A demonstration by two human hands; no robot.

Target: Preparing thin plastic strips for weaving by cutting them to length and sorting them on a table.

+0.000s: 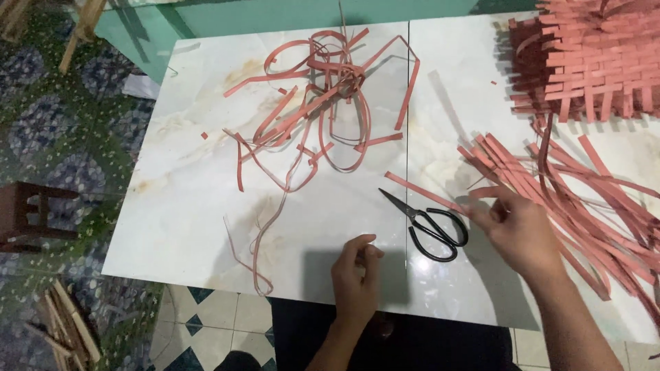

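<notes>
Nearest, left hand [355, 278] rests loosely curled, apparently empty, just left of the black scissors [427, 221]. Right hand [517, 227], right of them, pinches one red strip [421, 192]; draw it free slowly, clear of the loose pile [591, 199].

A white marbled counter [206, 206] fills the view. At its twelve o'clock lies a loose tangle of reddish strips [323, 103], curling and crossing one another. At two o'clock sits a woven mat of the same strips [591, 62], its ends sticking out at the edges. At three o'clock a sheaf of straight strips [591, 199] fans across the counter. The right hand [519, 230] rests at the near end of this sheaf, fingers touching a strip. Black scissors [430, 223] lie shut just beside that hand, at its nine o'clock. The left hand [356, 278] hovers at six o'clock, fingers curled, holding nothing visible.
</notes>
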